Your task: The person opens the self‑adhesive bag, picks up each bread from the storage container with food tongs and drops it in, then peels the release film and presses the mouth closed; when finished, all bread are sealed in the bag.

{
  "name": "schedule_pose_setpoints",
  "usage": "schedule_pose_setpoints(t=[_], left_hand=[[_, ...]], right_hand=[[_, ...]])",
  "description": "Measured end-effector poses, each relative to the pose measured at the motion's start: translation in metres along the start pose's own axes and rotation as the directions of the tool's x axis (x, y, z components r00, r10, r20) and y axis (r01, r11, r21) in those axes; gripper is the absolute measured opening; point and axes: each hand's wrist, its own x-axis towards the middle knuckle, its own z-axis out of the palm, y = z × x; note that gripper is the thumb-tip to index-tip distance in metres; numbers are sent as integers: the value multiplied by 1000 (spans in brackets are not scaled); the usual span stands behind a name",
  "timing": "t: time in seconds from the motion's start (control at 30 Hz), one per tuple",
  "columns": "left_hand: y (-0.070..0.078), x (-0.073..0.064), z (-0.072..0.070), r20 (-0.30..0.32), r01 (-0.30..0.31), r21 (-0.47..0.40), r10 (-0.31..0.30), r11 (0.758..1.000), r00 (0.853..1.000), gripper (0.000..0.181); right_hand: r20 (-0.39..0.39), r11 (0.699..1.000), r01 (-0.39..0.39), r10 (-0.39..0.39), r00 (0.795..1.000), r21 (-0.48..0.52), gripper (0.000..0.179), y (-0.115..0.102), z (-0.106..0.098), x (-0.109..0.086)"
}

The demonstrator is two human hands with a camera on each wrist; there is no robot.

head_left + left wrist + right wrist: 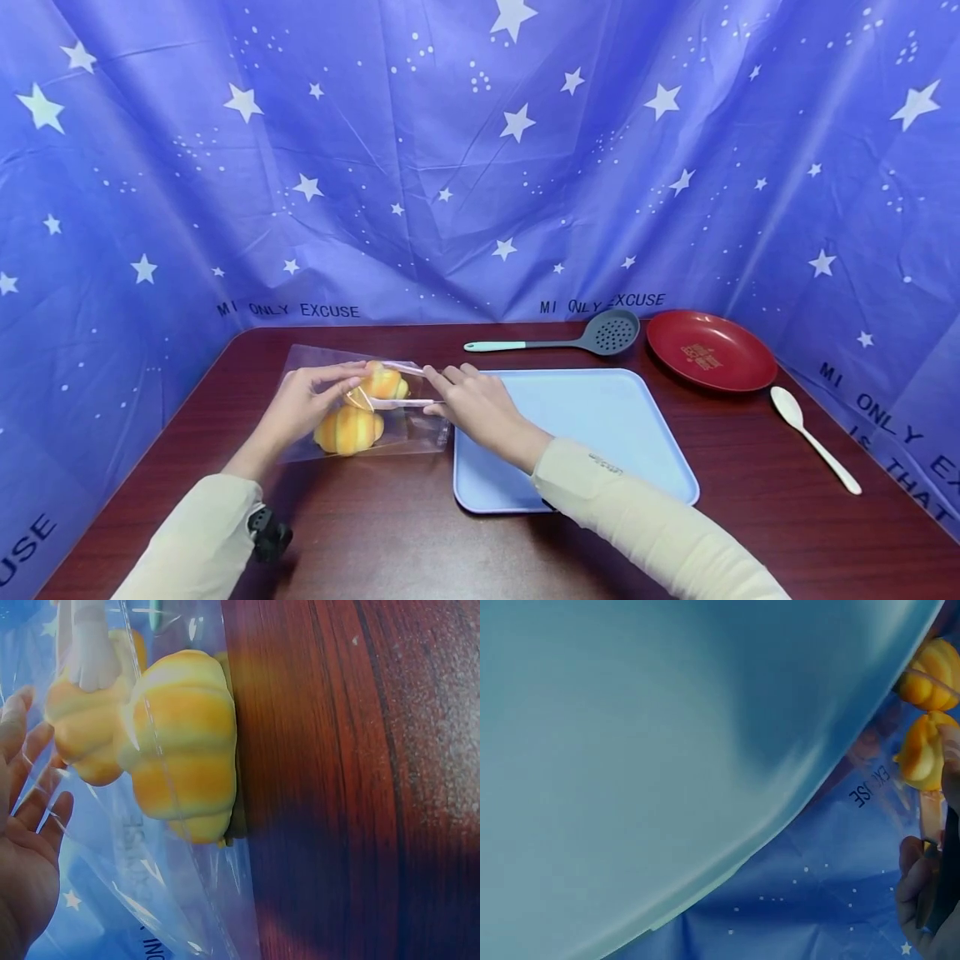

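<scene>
Two yellow-orange bread rolls, a near one and a far one, lie at a clear plastic bag on the left of the table. My right hand grips a pair of pale pink tongs, whose arms reach left on either side of the far roll. In the left wrist view a pale, scalloped tong end overlaps that roll. My left hand is at the bag, its fingers spread and seen through clear film in its wrist view. Its fingertips come close to the far roll and the tongs.
A light blue tray lies under my right forearm. Behind it rests a grey slotted skimmer with a mint handle. A red plate and a white spoon are on the right. A blue star-patterned curtain surrounds the table.
</scene>
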Motion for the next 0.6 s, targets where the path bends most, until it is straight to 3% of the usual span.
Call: schedule_pose_setpoints(t=[0.27,0.47,0.6], left_hand=[[0,-1,1,9,15,4,-15,1000,1000,19],[-1,0,5,28,44,11,-45,999,999,18],[-3,-2,6,26,55,38,-56,998,998,18]], right_hand=[[104,999,-35,38,994,-33,48,-4,-1,11],[240,997,-79,70,968,27,51,-2,6,12],[264,994,-88,70,962,58,53,-3,9,12]])
